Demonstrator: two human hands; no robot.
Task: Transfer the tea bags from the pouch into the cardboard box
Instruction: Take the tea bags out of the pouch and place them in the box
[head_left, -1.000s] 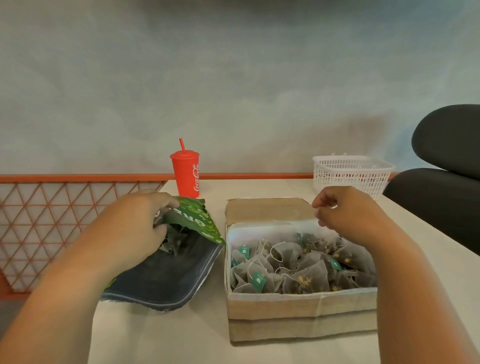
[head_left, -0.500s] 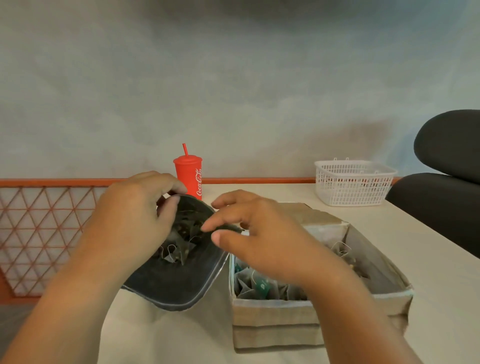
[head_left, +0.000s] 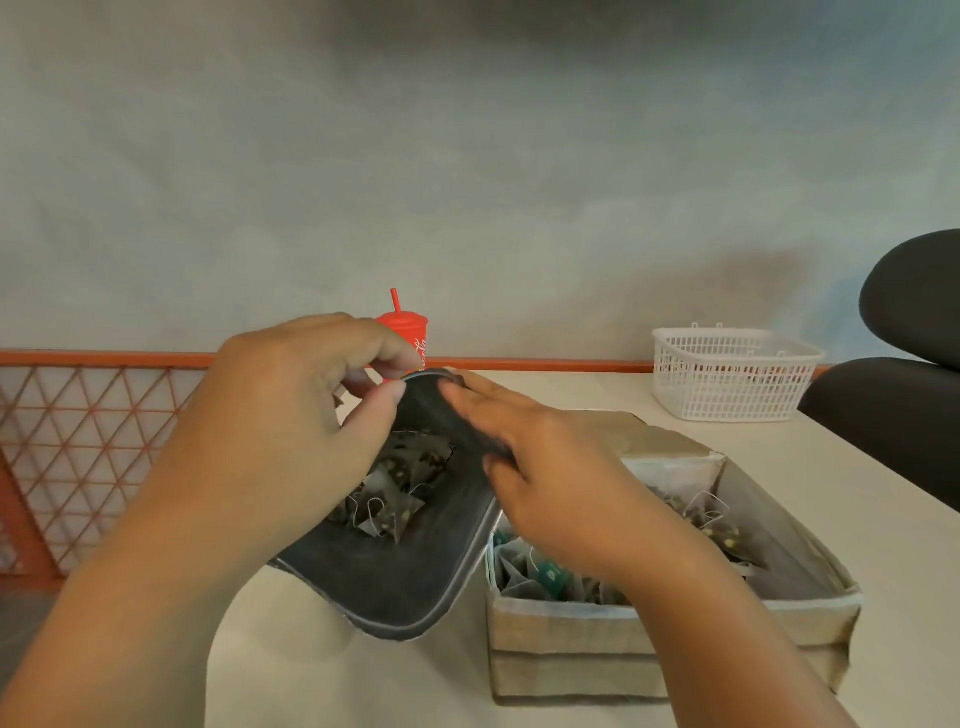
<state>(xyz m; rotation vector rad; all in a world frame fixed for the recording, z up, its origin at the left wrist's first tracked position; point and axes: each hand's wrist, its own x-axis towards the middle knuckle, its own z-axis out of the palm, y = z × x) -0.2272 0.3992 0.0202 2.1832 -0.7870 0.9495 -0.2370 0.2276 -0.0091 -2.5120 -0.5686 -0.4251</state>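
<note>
The dark pouch (head_left: 410, 582) lies open on the table left of the cardboard box (head_left: 597, 639), its mouth held wide. My left hand (head_left: 280, 431) pinches the pouch's upper rim between thumb and fingers. On the right side of the opening rests my right hand (head_left: 550, 478), its fingers over the pouch's edge and curled onto it. Several pyramid tea bags (head_left: 400, 488) with strings lie inside the pouch. More tea bags (head_left: 540, 571) with green tags fill the box, partly hidden by my right forearm.
A red lidded cup with a straw (head_left: 408, 325) stands behind the pouch. At the table's back right sits a white plastic basket (head_left: 732, 374). A black chair (head_left: 909, 384) is at the right edge. An orange lattice rail (head_left: 88, 436) borders the table's left side.
My right hand left the box and crossed left to the pouch's mouth. My left hand lifted the rim, and the pouch now gapes wider with its green face folded out of sight.
</note>
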